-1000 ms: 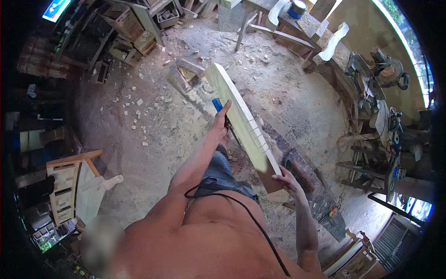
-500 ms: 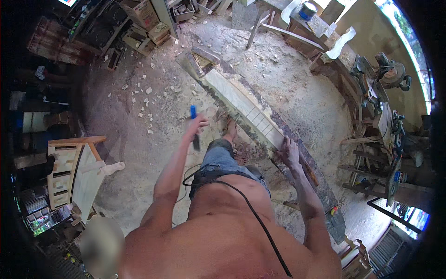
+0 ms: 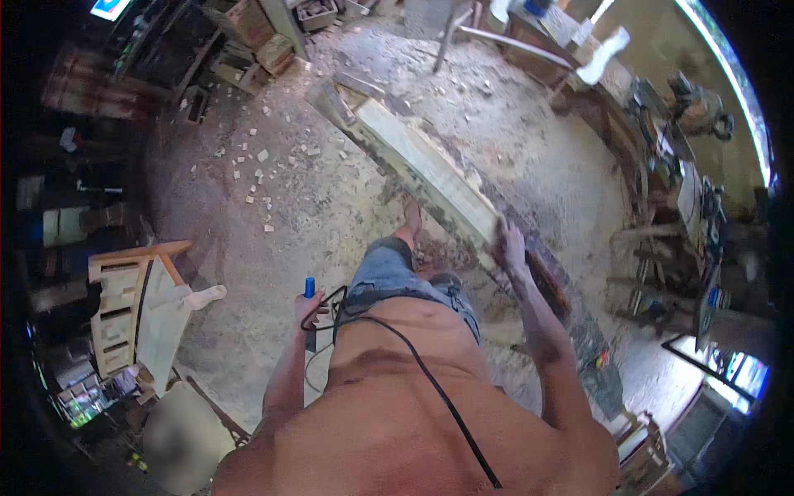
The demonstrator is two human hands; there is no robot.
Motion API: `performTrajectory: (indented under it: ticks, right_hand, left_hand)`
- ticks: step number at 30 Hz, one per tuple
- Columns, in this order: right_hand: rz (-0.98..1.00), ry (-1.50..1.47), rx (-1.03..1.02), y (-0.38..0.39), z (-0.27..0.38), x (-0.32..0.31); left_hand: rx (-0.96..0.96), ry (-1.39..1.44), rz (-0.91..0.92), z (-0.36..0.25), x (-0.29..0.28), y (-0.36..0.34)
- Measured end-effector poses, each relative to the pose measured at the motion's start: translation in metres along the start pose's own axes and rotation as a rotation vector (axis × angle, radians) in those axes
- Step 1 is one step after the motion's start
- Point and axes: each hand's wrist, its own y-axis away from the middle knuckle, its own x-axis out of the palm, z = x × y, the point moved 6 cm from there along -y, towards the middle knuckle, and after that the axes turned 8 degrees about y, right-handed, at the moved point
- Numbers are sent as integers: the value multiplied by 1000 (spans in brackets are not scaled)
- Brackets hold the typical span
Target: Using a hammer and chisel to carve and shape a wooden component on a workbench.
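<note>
My left hand [image 3: 311, 309] is low beside my left hip, closed around a blue-handled tool [image 3: 309, 287]. Its blue end points up, and a flat dark part shows below the fist; it looks like a chisel, though its kind is not certain. At the near end of a long pale wooden board [image 3: 430, 172], my right hand [image 3: 510, 241] grips the wood. The board lies slantwise along a dark, rough work bench [image 3: 347, 107], with a plain face showing. My right fingers are partly blurred.
Wood chips [image 3: 263, 155] litter the floor. A black cable [image 3: 422, 364] hangs down my body and loops by my left hand. A pale wooden furniture piece [image 3: 149, 314] stands at left. Along the right wall are machines [image 3: 695, 107], and cardboard boxes [image 3: 244, 33] sit far left.
My left hand has drawn back toward my hip with the tool. The board's crosswise lines no longer show; a plain face is visible instead. My right hand stays at its near end.
</note>
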Motion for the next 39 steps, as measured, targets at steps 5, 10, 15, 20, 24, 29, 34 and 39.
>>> performTrajectory:
  ticks: [5,10,15,20,24,29,34,39]
  right_hand:
    - [87,86,156,-59,46,-6]
    - [-88,-248,111,-29,-23,-37]
    - [303,286,709,131,-203,-14]
    - [10,578,702,208,-194,21]
    - [39,555,741,196,-181,20]
    - [121,-171,841,208,-112,51]
    - [74,-328,1108,275,1,107]
    - [-80,-662,1571,377,168,156]
  left_hand:
    - [-54,-274,65,-29,35,30]
    - [221,-234,-28,-41,30,-25]
    - [601,-327,-151,-142,54,16]
    - [978,-503,50,-270,86,77]
    - [1168,-680,85,-364,110,129]
    - [1374,-673,283,-420,155,190]
    - [1355,-707,406,-385,181,103]
    - [1120,-939,367,-297,134,-14]
